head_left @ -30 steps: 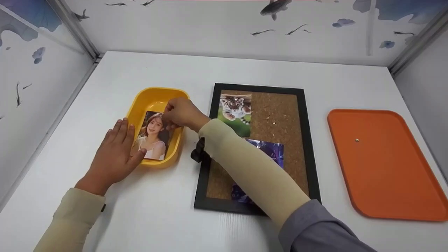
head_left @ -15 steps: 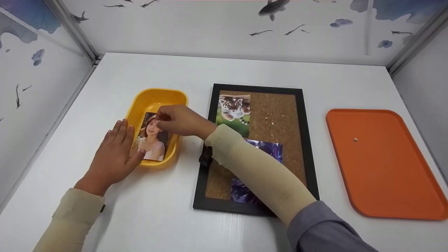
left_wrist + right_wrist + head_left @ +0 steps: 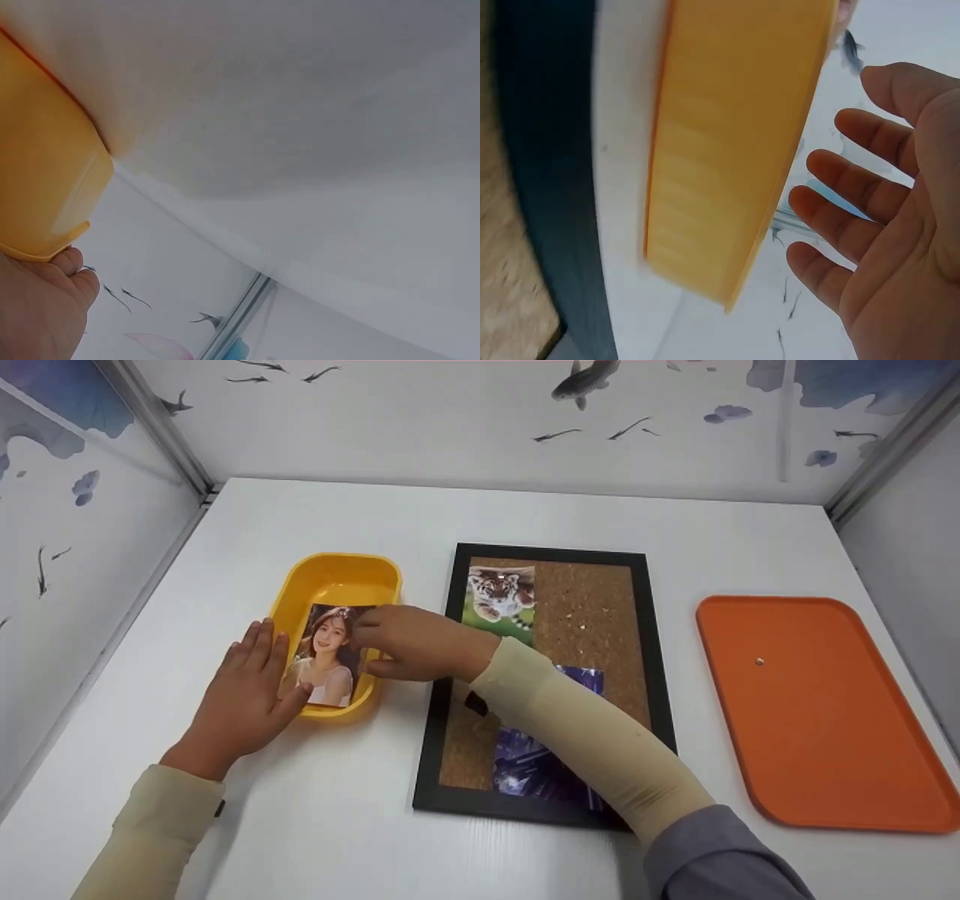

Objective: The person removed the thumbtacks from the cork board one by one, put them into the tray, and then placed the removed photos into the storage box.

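Observation:
A portrait photo (image 3: 328,656) lies face up in the yellow plastic basin (image 3: 336,564). My left hand (image 3: 244,694) rests on the basin's left rim with its fingers stretched out; in the left wrist view, its fingertips (image 3: 69,260) touch the rim. Over the right rim hovers my right hand (image 3: 420,645), beside the photo. In the right wrist view the right hand (image 3: 900,202) has spread, slightly bent fingers and holds nothing. To the right lies a black-framed corkboard (image 3: 559,735), bearing a tiger photo (image 3: 499,600) and purple-blue pictures (image 3: 525,765) partly hidden by the right forearm.
An orange tray (image 3: 832,735) stands at the right of the white table (image 3: 337,825), with one small pin-like piece (image 3: 760,661) on it. Several small shiny specks (image 3: 579,626) show on the cork. White printed panels (image 3: 435,427) enclose the table at the back and sides.
The right hand's pinched fingers have come off the photo's upper area and spread, and the hand has drawn back toward me and right. The left hand stays on the rim.

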Demonstrator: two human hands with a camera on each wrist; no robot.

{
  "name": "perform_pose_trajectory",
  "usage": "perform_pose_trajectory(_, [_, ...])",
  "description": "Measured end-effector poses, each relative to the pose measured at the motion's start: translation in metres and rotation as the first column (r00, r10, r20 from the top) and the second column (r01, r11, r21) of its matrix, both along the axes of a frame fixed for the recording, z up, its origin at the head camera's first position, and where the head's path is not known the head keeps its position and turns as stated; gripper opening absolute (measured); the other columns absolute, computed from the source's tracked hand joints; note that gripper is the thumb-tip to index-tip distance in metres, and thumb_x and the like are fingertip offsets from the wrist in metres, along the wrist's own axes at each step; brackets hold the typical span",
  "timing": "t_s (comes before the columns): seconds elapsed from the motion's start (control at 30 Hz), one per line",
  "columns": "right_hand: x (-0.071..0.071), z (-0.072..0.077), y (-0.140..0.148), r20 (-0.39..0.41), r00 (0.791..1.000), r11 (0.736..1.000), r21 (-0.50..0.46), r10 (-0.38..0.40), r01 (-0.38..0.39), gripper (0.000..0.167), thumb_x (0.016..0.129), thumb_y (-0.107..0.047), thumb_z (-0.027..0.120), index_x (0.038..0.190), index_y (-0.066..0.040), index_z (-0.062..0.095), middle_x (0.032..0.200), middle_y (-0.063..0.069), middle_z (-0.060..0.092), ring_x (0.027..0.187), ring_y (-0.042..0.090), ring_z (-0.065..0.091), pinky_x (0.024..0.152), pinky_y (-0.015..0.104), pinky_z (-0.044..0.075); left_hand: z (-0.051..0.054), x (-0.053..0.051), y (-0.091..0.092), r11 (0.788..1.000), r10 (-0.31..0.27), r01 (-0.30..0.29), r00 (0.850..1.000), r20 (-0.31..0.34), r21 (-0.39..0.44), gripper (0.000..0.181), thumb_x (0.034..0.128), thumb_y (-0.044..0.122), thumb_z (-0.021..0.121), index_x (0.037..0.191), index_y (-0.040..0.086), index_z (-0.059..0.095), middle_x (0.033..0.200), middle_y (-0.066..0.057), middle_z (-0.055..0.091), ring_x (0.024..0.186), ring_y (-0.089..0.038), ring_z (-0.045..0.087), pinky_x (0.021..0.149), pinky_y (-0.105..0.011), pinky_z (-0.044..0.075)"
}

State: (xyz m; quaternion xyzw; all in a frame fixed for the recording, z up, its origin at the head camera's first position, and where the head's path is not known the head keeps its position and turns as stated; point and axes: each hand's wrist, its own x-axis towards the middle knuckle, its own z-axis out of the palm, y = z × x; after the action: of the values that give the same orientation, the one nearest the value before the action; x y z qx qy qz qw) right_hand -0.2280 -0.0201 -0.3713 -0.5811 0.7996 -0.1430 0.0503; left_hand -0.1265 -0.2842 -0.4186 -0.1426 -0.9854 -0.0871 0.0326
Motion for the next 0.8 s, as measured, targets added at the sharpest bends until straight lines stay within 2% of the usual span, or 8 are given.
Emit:
perform_pose_trajectory(0.1, [0.004, 0.000, 0.011, -0.058, 0.998, 0.997, 0.071, -0.037, 0.041, 0.039, 0.101, -0.034, 0.057, 0.133, -0.012, 0.062, 0.140, 0.008, 0.055, 0.133, 0.023, 0.046, 0.115, 0.037, 0.030, -0.001, 0.001, 0.001, 1.000, 0.010, -0.010, 1.000, 0.017, -0.008, 0.082, 0.1017, 0.053, 0.037, 0.153, -0.008, 0.021, 0.162, -0.027, 0.010, 0.149, -0.042, 0.006, 0.118, -0.056, 0.007])
perform_pose_trajectory(0.2, [0.008, 0.003, 0.023, -0.079, 0.993, 0.982, 0.158, -0.093, 0.104, 0.049, 0.103, -0.043, 0.050, 0.145, -0.016, 0.052, 0.156, 0.007, 0.039, 0.147, 0.026, 0.027, 0.119, 0.045, 0.019, -0.002, 0.000, 0.000, 1.000, 0.012, -0.012, 1.000, 0.016, -0.006, 0.082, 0.1017, 0.054, 0.036, 0.154, -0.007, 0.021, 0.162, -0.027, 0.010, 0.149, -0.042, 0.005, 0.118, -0.056, 0.006])
perform_pose_trajectory(0.27, [0.011, 0.005, 0.032, -0.098, 0.987, 0.968, 0.207, -0.124, 0.142, 0.056, 0.104, -0.049, 0.043, 0.150, -0.019, 0.045, 0.162, 0.005, 0.028, 0.151, 0.026, 0.015, 0.120, 0.048, 0.013, -0.002, 0.000, 0.000, 1.000, 0.011, -0.011, 1.000, 0.014, -0.004, 0.082, 0.1017, 0.054, 0.036, 0.154, -0.007, 0.021, 0.162, -0.027, 0.010, 0.149, -0.042, 0.005, 0.119, -0.055, 0.005])
perform_pose_trajectory(0.37, [0.013, 0.010, 0.045, -0.154, 0.978, 0.954, 0.244, -0.141, 0.175, 0.061, 0.104, -0.054, 0.037, 0.154, -0.019, 0.039, 0.165, 0.005, 0.018, 0.152, 0.025, 0.007, 0.120, 0.048, 0.009, -0.002, 0.000, 0.000, 1.000, 0.007, -0.007, 1.000, 0.007, -0.001, 0.082, 0.1016, 0.054, 0.036, 0.153, -0.007, 0.021, 0.162, -0.028, 0.010, 0.149, -0.042, 0.006, 0.119, -0.055, 0.006])
perform_pose_trajectory(0.57, [0.016, 0.015, 0.071, -0.193, 0.969, 0.950, 0.238, -0.157, 0.201, 0.065, 0.103, -0.057, 0.035, 0.157, -0.022, 0.033, 0.166, 0.006, 0.012, 0.152, 0.026, 0.001, 0.120, 0.050, 0.007, 0.000, -0.001, 0.002, 1.000, 0.009, -0.009, 1.000, 0.018, -0.006, 0.082, 0.1016, 0.055, 0.036, 0.154, -0.007, 0.020, 0.162, -0.026, 0.008, 0.150, -0.041, 0.004, 0.119, -0.054, 0.005])
perform_pose_trajectory(0.8, [0.014, 0.007, 0.103, -0.212, 0.965, 0.958, 0.207, -0.157, 0.201, 0.067, 0.103, -0.059, 0.030, 0.156, -0.019, 0.034, 0.165, 0.009, 0.014, 0.152, 0.028, 0.003, 0.119, 0.052, 0.010, 0.000, 0.001, 0.000, 1.000, 0.014, -0.014, 0.999, 0.032, -0.001, 0.082, 0.1017, 0.053, 0.038, 0.154, -0.008, 0.020, 0.162, -0.027, 0.008, 0.150, -0.042, 0.004, 0.119, -0.055, 0.001])
